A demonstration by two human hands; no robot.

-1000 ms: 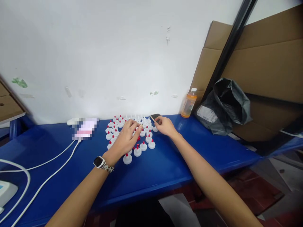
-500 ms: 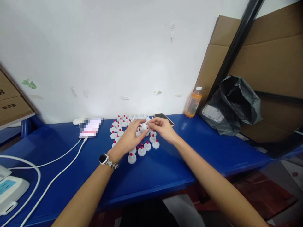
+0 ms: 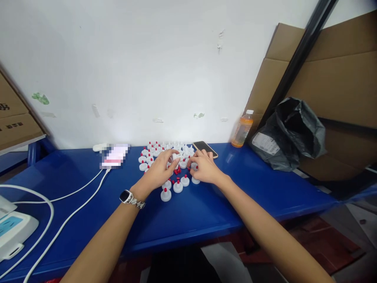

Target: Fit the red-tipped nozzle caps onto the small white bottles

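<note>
The small white plastic caps with red nozzle tips [image 3: 165, 194] stand in a tight cluster on the blue plastic tabletop [image 3: 206, 212], midway along the white wall side, with a few loose red tip pieces [image 3: 176, 171] lying among them. They look light, stiff and smooth, likely to skid or topple if nudged, so the broad round base seems the surest place to pinch one. The left hand [image 3: 160, 169] lies over the cluster with fingers curled down among the caps; whether it grips one I cannot tell. The right hand [image 3: 204, 168] rests at the cluster's right edge, fingers bent onto the caps, its hold equally hidden. Half a second ago both hands were raised together above the cluster, pinching a white piece between them; now they have dropped apart onto the caps. Just right of the cluster lies a dark smartphone [image 3: 205, 148]; further right stand an orange drink bottle [image 3: 242, 131] and a crumpled grey plastic bag [image 3: 290, 131]. Left of the cluster, white cables [image 3: 73, 208] trail across the tabletop.
</note>
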